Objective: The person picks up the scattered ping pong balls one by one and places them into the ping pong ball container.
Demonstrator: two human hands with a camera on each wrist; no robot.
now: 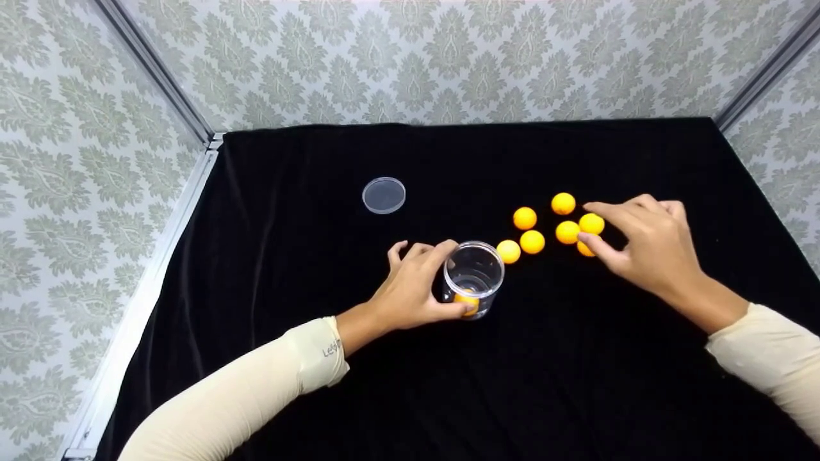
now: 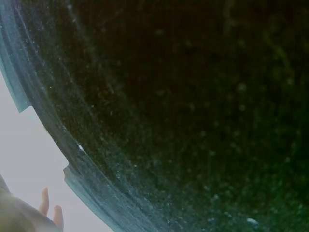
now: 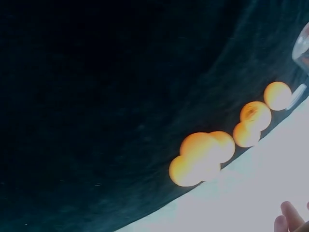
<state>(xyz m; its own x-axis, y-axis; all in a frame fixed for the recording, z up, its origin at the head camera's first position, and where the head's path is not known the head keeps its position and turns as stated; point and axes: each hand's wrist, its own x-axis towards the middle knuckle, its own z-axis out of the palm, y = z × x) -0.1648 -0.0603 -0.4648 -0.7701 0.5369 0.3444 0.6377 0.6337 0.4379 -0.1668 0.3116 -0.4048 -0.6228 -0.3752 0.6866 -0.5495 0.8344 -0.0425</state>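
My left hand (image 1: pixel 413 291) grips a clear plastic jar (image 1: pixel 474 272) from its left side, the thumb across the near wall and the fingers at the rim. The jar stands uncapped, and one orange ball (image 1: pixel 466 299) lies at its bottom, partly covered by the thumb. My right hand (image 1: pixel 653 243) hovers at the right of several loose orange balls (image 1: pixel 567 232), thumb and index finger spread apart. Its thumb partly hides the nearest ball (image 1: pixel 586 248); contact cannot be told. In the right wrist view the balls (image 3: pixel 200 150) form a line toward the jar (image 3: pixel 301 50).
A round clear lid (image 1: pixel 384 195) lies flat on the black cloth (image 1: pixel 307 192), behind and left of the jar. Patterned panels (image 1: pixel 410 64) rise behind the cloth and at both sides. The left wrist view shows mostly dark cloth (image 2: pixel 169 116).
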